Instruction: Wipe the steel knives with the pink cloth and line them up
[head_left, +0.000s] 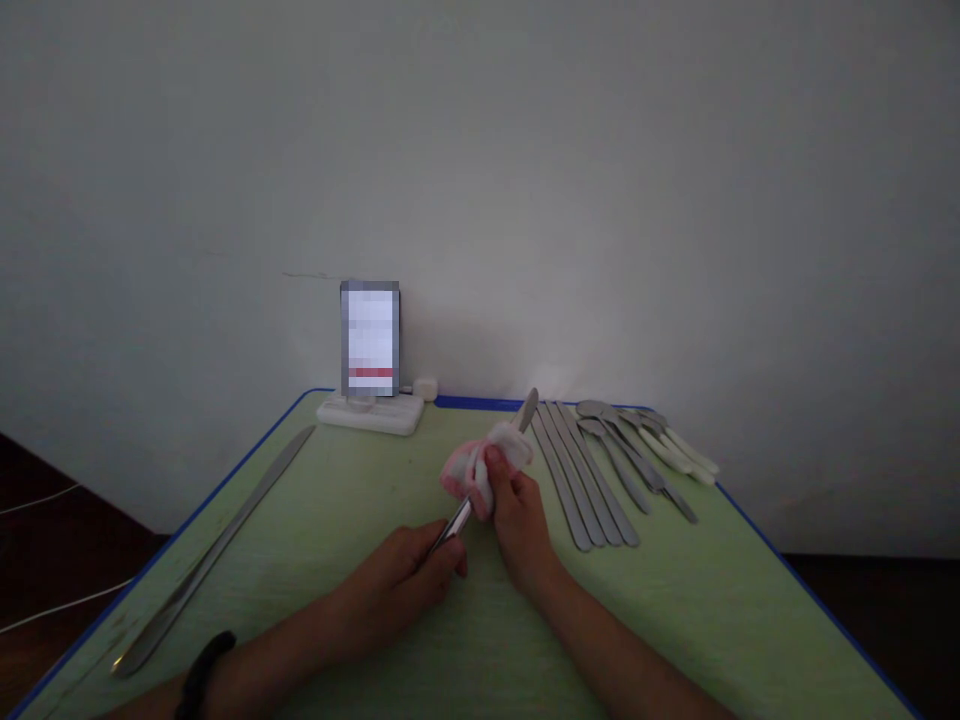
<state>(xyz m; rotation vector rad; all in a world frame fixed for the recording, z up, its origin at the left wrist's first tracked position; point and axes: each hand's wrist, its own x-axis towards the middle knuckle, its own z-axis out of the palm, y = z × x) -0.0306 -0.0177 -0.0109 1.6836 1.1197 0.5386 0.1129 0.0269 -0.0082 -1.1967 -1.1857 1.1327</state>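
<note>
My left hand (420, 570) is closed around the handle of a metal table knife (456, 520), which points up and away to the right. Midway along the knife, a pink and white cloth (469, 468) is wrapped around the blade. My right hand (517, 510) pinches the cloth, thumb on top, with the blade inside its folds. The blade's rounded tip sticks out beyond the cloth. Part of the knife is hidden by the cloth and fingers.
Another knife (217, 545) lies along the table's left side. Several knives (592, 480) lie side by side at right, beside spoons (622, 465) and white-handled cutlery (679, 450). A lit phone (371, 340) stands on a white stand (375, 412) near the wall. The green table (360, 490) has blue edging.
</note>
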